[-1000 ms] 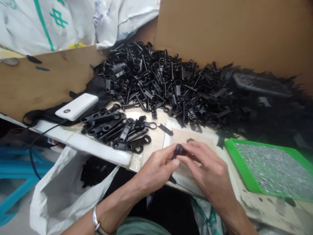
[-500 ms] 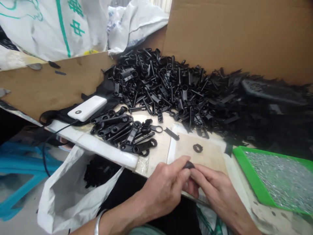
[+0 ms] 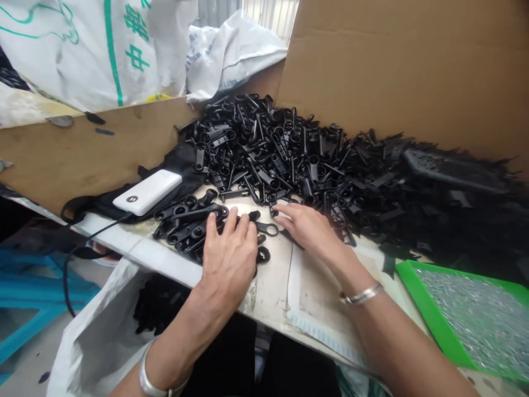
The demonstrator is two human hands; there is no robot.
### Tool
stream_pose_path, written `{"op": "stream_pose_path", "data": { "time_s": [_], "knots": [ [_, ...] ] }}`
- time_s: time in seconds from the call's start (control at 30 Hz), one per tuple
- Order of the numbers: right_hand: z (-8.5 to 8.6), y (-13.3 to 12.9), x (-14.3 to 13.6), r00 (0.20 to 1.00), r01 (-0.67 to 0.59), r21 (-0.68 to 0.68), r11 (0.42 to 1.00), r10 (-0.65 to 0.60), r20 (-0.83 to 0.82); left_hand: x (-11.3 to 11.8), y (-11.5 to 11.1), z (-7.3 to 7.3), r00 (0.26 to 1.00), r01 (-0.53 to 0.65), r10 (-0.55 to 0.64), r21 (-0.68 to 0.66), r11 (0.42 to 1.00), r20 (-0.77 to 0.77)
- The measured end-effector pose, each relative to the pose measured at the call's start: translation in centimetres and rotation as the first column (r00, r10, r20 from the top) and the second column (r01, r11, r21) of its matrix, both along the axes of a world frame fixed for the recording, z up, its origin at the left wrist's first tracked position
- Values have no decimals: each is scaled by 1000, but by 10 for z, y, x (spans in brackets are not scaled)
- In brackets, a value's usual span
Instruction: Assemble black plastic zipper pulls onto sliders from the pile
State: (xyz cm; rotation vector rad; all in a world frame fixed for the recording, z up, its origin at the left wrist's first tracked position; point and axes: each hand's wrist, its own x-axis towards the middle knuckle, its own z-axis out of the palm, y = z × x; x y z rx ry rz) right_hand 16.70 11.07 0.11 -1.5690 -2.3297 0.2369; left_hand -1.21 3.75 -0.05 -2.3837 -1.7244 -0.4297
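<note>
Cardboard (image 3: 397, 71) backs your parts pile (image 3: 264, 149), presumably to contain it, while the heap (image 3: 184, 229) sits handier, partly under your left hand (image 3: 229, 256), your right hand (image 3: 312, 229) by the pile's front, though I can't tell what either grip holds.

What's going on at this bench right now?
A person is working bare-handed among black plastic parts. The left hand is over the smaller pile; its fingertips' grip is unclear. The right hand reaches in near the front edge of the big heap, fingers apart. At the right, a green tray holds many small shiny pieces.
</note>
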Motion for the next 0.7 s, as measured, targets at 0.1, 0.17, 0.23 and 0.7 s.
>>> {"op": "stream_pose_path", "data": {
  "time_s": [0.1,0.17,0.23,0.7],
  "knots": [
    [-8,15,-10,1000,10,-25,1000,-11,-18,-6,4,2,1000,-19,20,-24,1000,12],
    [-8,13,-5,997,34,-26,999,-36,-74,-8,1,2,997,11,-10,-7,1000,73],
    [-4,1,8,988,75,-13,997,-76,-137,-5,-5,2,976,62,-68,37,997,208],
    [-7,-153,61,620,-247,-574,780,-328,-713,66,-47,-3,-188,825,663,-250,507,725]
  ]
}}
